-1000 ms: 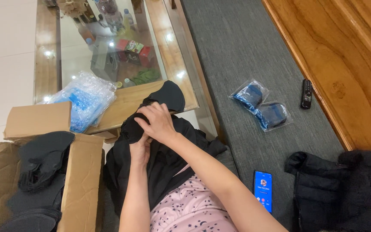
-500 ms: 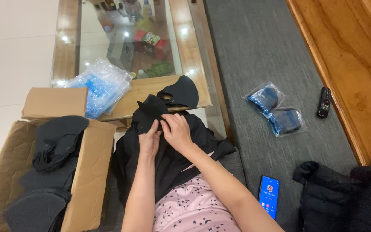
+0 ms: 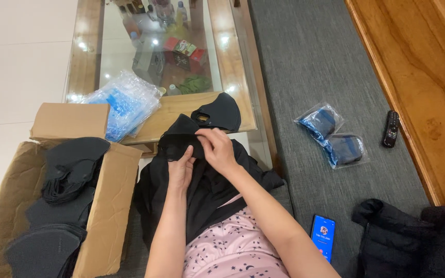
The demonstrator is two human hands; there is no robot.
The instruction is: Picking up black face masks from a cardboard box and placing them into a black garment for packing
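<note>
Both hands, left hand (image 3: 181, 167) and right hand (image 3: 217, 149), are pinched on one black mask (image 3: 178, 136), pulling it flat over the lap, beside the cardboard box (image 3: 106, 206) of masks.

The person is wearing a pink top (image 3: 233, 249) dotted with small dark stars and moons, both forearms showing bare.

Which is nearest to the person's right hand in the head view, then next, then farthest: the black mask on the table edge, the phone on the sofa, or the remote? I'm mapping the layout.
Measured from the right hand:
1. Black mask, just above the hand on the wooden table edge.
2. Phone, lower right on the grey sofa.
3. Remote, far right beside the wooden ledge.
</note>
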